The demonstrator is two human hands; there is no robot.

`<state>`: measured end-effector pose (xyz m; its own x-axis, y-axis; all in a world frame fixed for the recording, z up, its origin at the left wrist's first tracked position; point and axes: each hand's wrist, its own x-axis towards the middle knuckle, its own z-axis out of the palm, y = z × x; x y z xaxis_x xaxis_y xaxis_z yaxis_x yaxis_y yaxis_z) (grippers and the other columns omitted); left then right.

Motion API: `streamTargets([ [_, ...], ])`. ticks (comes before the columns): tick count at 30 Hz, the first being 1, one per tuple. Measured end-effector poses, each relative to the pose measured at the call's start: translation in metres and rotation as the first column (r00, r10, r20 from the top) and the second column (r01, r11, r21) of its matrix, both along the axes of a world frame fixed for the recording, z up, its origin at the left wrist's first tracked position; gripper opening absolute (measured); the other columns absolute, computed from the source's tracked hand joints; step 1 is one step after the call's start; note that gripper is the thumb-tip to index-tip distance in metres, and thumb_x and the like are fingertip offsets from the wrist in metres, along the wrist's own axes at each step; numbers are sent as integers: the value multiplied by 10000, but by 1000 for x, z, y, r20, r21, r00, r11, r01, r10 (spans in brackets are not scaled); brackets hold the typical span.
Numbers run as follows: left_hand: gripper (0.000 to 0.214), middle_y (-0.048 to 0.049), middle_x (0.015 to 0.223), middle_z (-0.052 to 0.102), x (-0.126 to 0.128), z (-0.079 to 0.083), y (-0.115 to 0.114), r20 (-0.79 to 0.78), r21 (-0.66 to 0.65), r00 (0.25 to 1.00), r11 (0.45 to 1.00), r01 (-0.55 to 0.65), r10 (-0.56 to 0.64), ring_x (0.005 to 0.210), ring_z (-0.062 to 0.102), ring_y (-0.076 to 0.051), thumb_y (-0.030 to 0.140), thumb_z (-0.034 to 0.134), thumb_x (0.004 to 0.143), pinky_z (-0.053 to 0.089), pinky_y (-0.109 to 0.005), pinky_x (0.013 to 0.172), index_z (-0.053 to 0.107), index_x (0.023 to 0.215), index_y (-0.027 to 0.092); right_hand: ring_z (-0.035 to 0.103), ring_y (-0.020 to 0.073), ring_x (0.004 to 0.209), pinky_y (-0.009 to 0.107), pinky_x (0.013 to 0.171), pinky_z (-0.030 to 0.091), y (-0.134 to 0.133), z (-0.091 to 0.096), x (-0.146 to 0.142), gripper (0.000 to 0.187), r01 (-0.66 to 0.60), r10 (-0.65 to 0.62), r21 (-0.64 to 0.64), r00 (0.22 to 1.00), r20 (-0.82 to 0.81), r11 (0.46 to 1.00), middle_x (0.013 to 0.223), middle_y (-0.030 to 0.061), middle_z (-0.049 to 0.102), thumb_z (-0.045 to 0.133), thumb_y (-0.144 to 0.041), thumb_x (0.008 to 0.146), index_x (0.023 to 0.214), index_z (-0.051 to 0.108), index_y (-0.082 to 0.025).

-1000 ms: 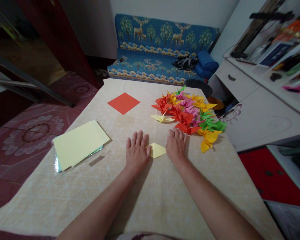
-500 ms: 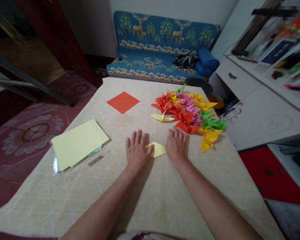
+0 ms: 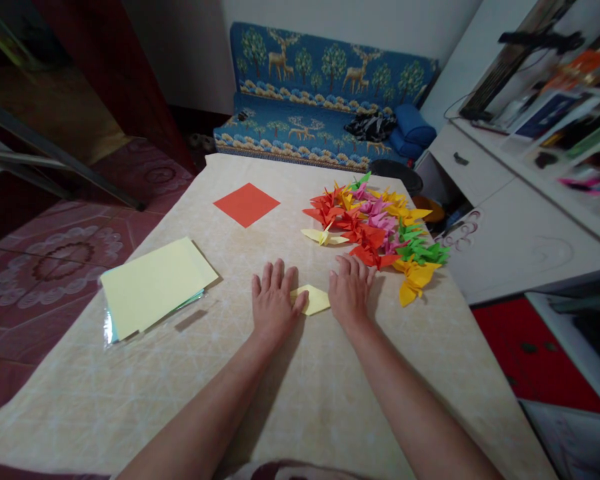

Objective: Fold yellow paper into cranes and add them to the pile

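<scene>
Left hand (image 3: 273, 303): laid palm down, fingers spread. Its thumb, seen at the paper's left edge a second ago, is now laid across the left part of the folded yellow paper (image 3: 318, 301). Right hand (image 3: 349, 290): set palm down, fingers reaching forward and slightly parted, nothing seen to be pinched; a slight shift inward is noted, and the paper's right tip is met by its inner edge. Whether that tip is pressed underneath cannot be told. By judgement, the paper is being steadied flat from both ends; no new fold is seen to have been made.

The paper is found between the two hands, on the cloth-covered worktop (image 3: 170, 400). A small, low, pale shape is shown, its long sides meeting at a blunt corner on the far side and another on the near side, narrowed toward the right. Its left end is hidden by the hand. Layers cannot be counted.

Farther out: a pale yellow paper bird (image 3: 324, 237) is placed ahead, just beside a crowd of coloured paper birds (image 3: 363, 230). To the left, a stack of sheets (image 3: 160, 287) is topped with yellow. A flat red square (image 3: 247, 205) is laid beyond. The far side is closed off by a blue patterned sofa (image 3: 290, 130).
</scene>
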<state>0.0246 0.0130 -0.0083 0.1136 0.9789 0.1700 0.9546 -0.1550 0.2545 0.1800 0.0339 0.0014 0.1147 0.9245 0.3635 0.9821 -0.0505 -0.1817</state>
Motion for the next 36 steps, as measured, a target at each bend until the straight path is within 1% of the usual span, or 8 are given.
streamTargets([
  [4,552,-73,1524,296,0,-1,0,-1,8,1000,1000,-3,3,1410,213,-304,480,437,881,152,-530,1125,432,1380,245,327,259,1309,555,1098,98,4,3,-33,361,-94,94,-25,996,10,995,1339,145,508,405,-140,905,1254,492,-159],
  [9,545,-69,1534,269,-1,-2,0,-22,3,1000,1000,16,-16,1414,206,-298,442,433,894,158,-528,1125,403,1402,248,254,296,1362,585,1087,96,8,-9,-49,398,-17,18,-78,1000,7,997,1409,174,432,381,-111,895,1281,475,-131],
  [13,517,-71,1531,275,-2,-3,0,-27,15,1000,1000,11,-10,1413,215,-290,450,353,930,162,-532,1125,409,1402,246,128,343,1405,623,1070,87,4,-17,-34,450,22,-18,-96,999,45,995,1481,192,319,416,-150,883,1331,436,-109],
  [16,507,-69,1532,271,-6,-5,0,-44,12,999,1000,18,-18,1414,214,-285,422,339,941,168,-533,1125,394,1411,241,115,333,1411,623,1071,88,0,-18,-21,456,35,-28,-107,997,66,994,1495,179,299,375,-132,892,1344,428,-121],
  [24,478,-56,1536,257,-20,-3,-3,-80,-16,997,1000,-1,-1,1414,220,-268,329,316,949,184,-540,1121,392,1412,236,158,323,1401,617,1073,98,-8,-18,4,446,80,-66,-109,989,129,991,1457,172,364,344,-96,889,1318,463,-134],
  [30,470,-64,1529,277,-28,-4,-6,-70,11,997,1000,-21,21,1408,238,-269,292,309,950,208,-533,1118,399,1405,220,160,315,1398,621,1065,123,-21,-15,26,464,106,-86,-126,984,158,986,1444,174,382,355,-78,875,1327,451,-125],
  [33,458,-91,1515,308,-35,-6,-6,-29,30,999,999,-14,15,1399,261,-275,241,326,940,229,-534,1114,425,1383,184,230,315,1373,609,1068,143,-29,-13,39,462,102,-88,-111,988,124,989,1408,169,432,377,-83,866,1320,454,-118],
  [36,436,-103,1482,374,-41,-6,-6,69,49,998,999,2,-5,1381,306,-262,161,346,913,269,-531,1105,476,1330,174,314,290,1337,573,1084,167,-36,-13,48,426,54,-53,-20,998,21,998,1363,152,486,401,-108,866,1284,480,-126],
])
